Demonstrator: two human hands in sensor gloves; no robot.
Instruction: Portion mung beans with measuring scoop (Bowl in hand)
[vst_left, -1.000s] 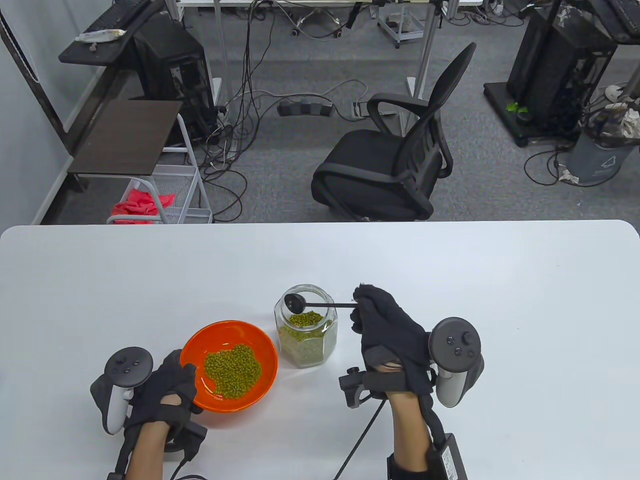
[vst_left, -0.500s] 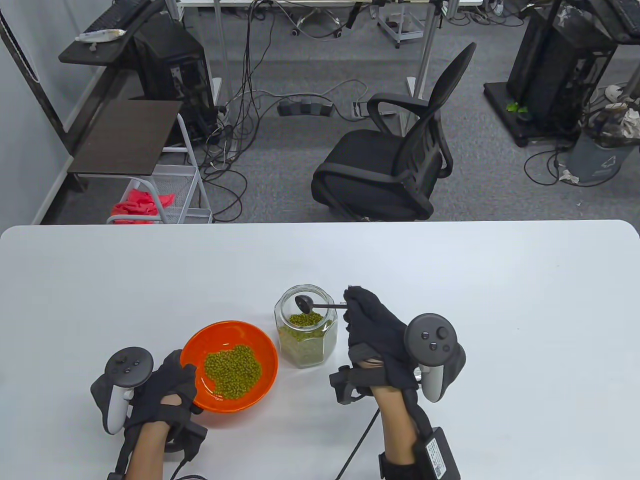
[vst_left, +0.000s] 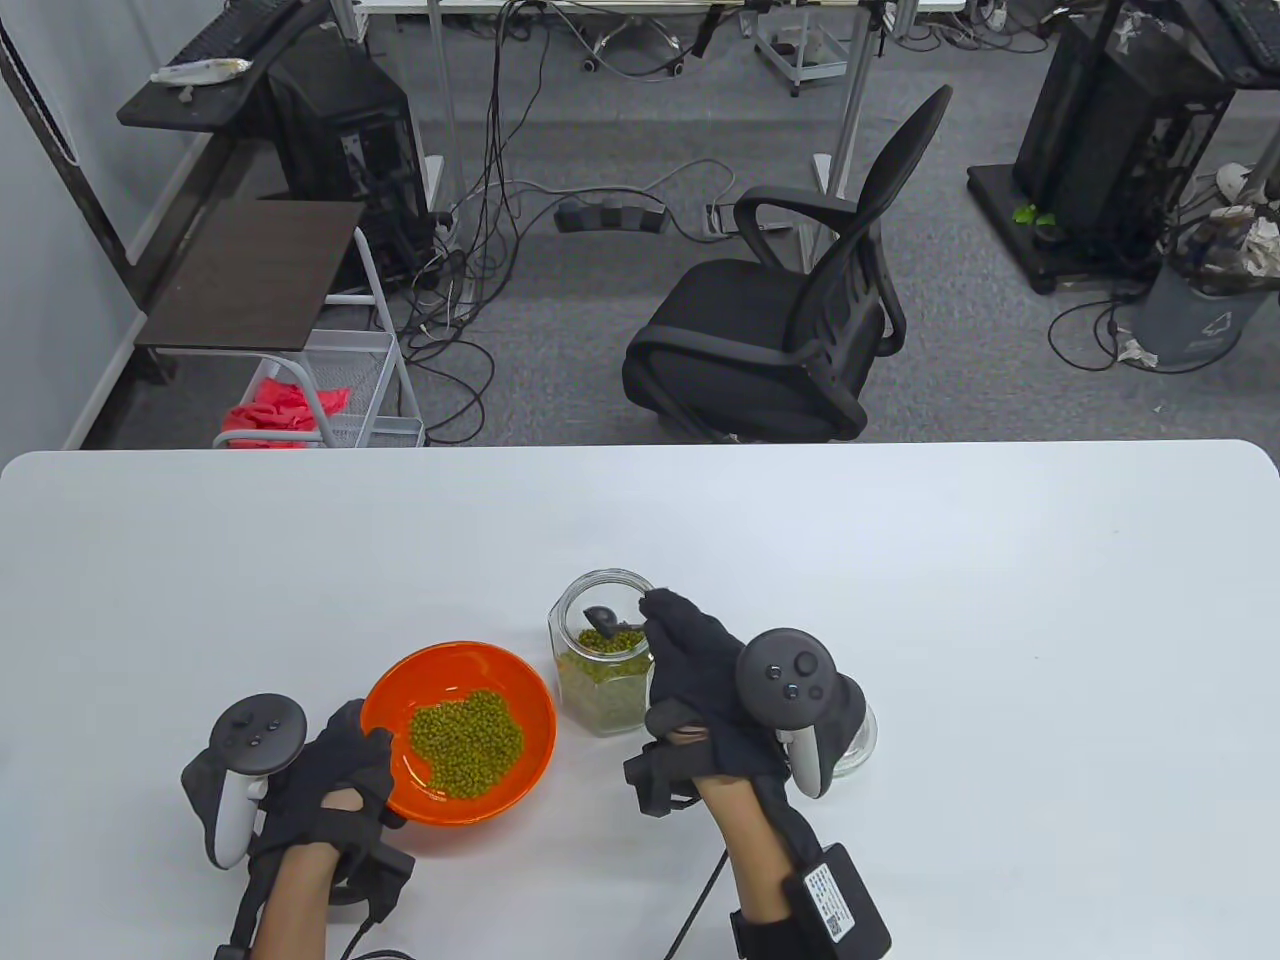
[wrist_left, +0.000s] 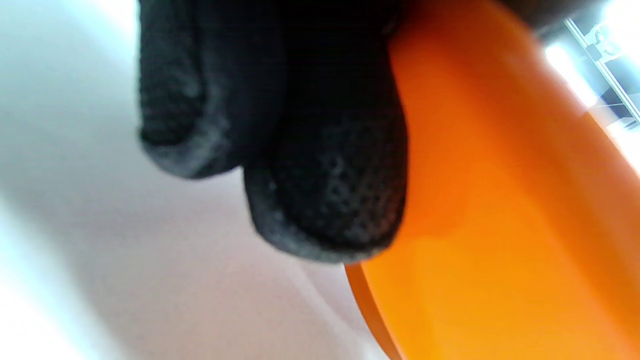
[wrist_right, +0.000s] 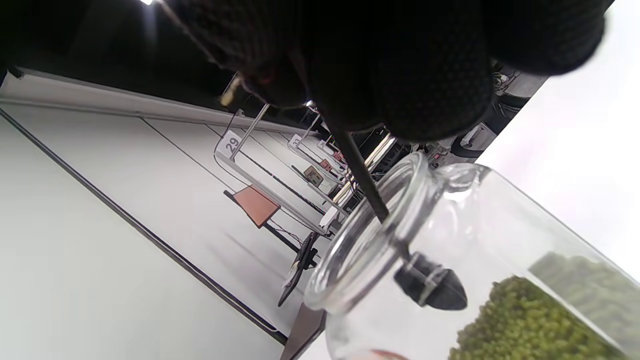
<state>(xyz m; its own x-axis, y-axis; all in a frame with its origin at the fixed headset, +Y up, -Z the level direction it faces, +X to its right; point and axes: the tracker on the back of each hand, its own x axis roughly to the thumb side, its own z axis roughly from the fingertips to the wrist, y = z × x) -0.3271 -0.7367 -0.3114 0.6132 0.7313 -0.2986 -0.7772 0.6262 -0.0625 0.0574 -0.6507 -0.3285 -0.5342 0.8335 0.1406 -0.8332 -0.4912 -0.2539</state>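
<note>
**Scoop lowered into the jar, bowl held ready**

My right hand (vst_left: 700, 670), lower centre of the table view, pinches the thin black handle of the measuring scoop (wrist_right: 430, 286) between curled fingertips (wrist_right: 400, 90); the right wrist view shows the handle running down from the glove, through the mouth of the glass jar (vst_left: 607, 665), with the dark scoop head inside the glass, just above the mung beans (wrist_right: 530, 320) at the lower right of that frame. Whether the head already touches the beans I cannot tell. The jar stands upright on the white table (vst_left: 900, 560), just right of the orange bowl (vst_left: 390, 700).

My left hand (vst_left: 320, 790), at the lower left of the table view, grips the near-left rim of the bowl: the thumb lies over the rim, and the left wrist view shows gloved fingers (wrist_left: 330, 200) pressed against the orange underside. The bowl already holds a pile of beans (vst_left: 465, 740) in its middle. A clear glass piece, probably the jar's lid, shows partly behind my right tracker.

Step in hand, as I judge it: refilling the scoop for another portion. The next move calls for pushing the head down into the beans, turning it cup-up, lifting it level through the narrow mouth without knocking the rim, and carrying it left over the bowl.
</note>
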